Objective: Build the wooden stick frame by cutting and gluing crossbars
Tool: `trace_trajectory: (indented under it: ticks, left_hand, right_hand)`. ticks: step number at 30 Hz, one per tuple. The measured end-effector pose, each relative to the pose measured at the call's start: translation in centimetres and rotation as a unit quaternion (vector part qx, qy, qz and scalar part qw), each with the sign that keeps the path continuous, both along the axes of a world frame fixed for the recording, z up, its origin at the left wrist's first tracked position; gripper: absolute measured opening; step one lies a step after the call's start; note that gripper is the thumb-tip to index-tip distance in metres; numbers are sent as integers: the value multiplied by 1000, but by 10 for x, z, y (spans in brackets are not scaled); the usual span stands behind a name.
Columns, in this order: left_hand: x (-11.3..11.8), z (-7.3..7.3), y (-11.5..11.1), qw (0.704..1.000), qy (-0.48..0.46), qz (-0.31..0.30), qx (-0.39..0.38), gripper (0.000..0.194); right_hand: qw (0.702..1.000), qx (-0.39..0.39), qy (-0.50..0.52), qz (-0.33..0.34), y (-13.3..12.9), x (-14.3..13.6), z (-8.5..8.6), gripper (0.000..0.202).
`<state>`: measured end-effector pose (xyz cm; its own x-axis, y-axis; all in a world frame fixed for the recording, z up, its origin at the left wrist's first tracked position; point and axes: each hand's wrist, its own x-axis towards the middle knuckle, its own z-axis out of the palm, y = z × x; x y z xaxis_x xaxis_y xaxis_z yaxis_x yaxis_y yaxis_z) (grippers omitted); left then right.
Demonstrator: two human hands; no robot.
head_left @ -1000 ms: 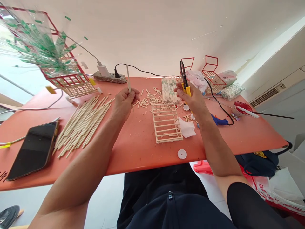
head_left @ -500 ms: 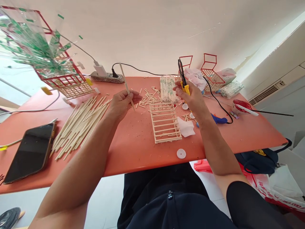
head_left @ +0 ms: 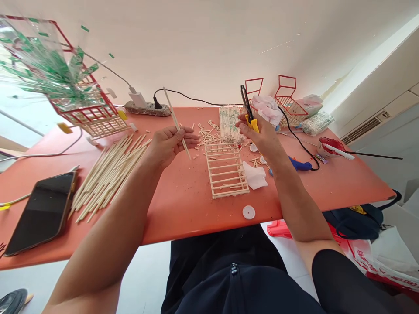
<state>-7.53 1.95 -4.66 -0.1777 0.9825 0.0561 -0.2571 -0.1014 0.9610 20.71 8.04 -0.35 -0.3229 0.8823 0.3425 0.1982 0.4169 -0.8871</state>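
Note:
My left hand [head_left: 168, 146] pinches a pale wooden chopstick [head_left: 170, 107] between thumb and fingers, its upper end tilted to the left. The other fingers stretch out behind it. In my right hand [head_left: 263, 135] is a pair of yellow-and-black pliers [head_left: 251, 120], their black part pointing up. A small ladder-like frame of chopsticks [head_left: 227, 169] lies on the table between my forearms. To the left, many loose chopsticks [head_left: 113, 174] are spread in a pile. Short cut pieces [head_left: 209, 133] lie scattered behind the frame, near a bundle of wrapped chopsticks [head_left: 229, 122].
On the orange table [head_left: 183, 209] lie a phone [head_left: 41, 213], a power strip [head_left: 147, 109], a blue glue gun [head_left: 299, 164], a white disc [head_left: 248, 212] and tissue [head_left: 255, 175]. A red-edged stick basket [head_left: 104, 124] with wrappers stands left; a red cup [head_left: 329, 147] stands right.
The chopstick's lower end has swung slightly right in my left hand. My right hand and the pliers have shifted slightly left and down. The view has tilted a little.

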Motion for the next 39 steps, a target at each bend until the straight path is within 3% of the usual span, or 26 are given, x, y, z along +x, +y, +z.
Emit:
trace_trajectory:
  ticks: [5, 12, 17, 20, 27, 39]
  left_hand:
    - [7, 20, -19, 990, 56, -129, 7, 46]
    - [17, 37, -35, 975, 59, -214, -2, 43]
    - [35, 41, -43, 956, 30, -292, 4, 40]
    - [44, 37, -45, 945, 34, -326, 8, 34]
    - [49, 31, -43, 942, 45, -332, 18, 35]
    - [55, 27, -46, 962, 3, -272, 23, 36]
  right_hand:
    - [999, -38, -11, 35, -13, -5, 7, 51]
    - [997, -25, 26, 73, -34, -28, 3, 55]
    - [996, 37, 35, 79, -52, -41, 2, 45]
    - [996, 30, 29, 80, -59, -44, 5, 47]
    - [997, 6, 33, 73, -64, -46, 6, 46]
    - [997, 27, 73, 9, -53, -45, -1, 44]
